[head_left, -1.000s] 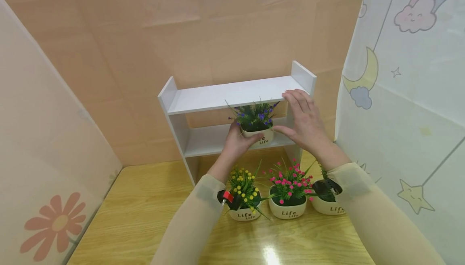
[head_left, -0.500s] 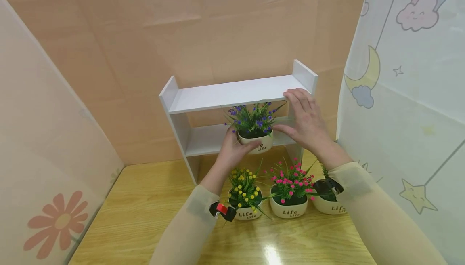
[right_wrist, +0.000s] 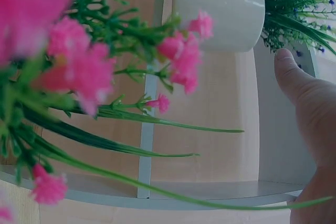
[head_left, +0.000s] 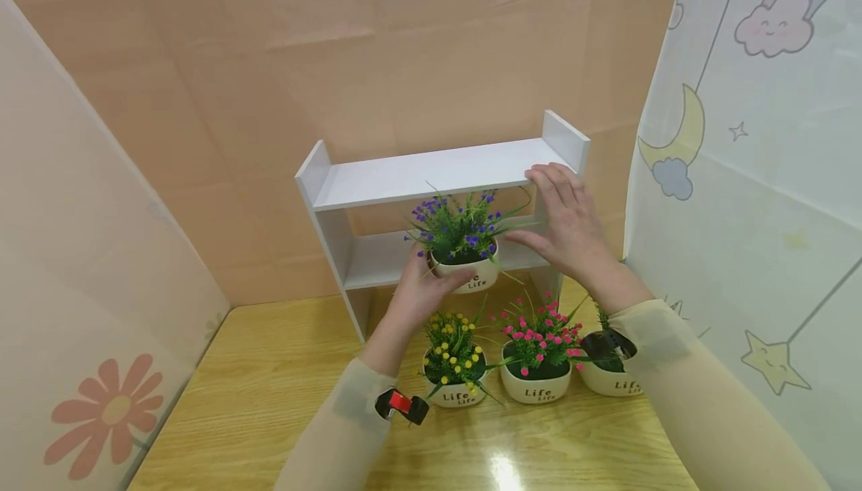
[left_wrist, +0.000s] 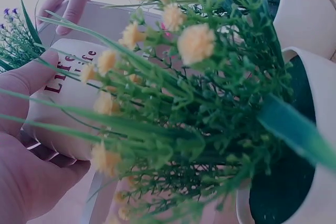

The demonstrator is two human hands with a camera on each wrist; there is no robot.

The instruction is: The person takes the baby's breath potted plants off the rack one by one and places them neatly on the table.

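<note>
My left hand grips a cream pot of purple flowers, thumb across the front by the "Life" lettering. The pot is held upright in front of the middle shelf of a white rack, below its top board. In the left wrist view the thumb lies on the pot's wall and the other fingers go beneath it. My right hand rests its extended fingers on the top board's front edge near the right end. Its thumb points at the purple plant, apart from the pot in the right wrist view.
On the wooden table before the rack stand a yellow-flowered pot, a pink-flowered pot and another pot, partly hidden by the right wrist. A peach backdrop hangs behind; printed side panels flank the table.
My left hand has brought the purple-flowered pot out from the rack, toward me, down and slightly left. My right hand has stayed at the top board.
</note>
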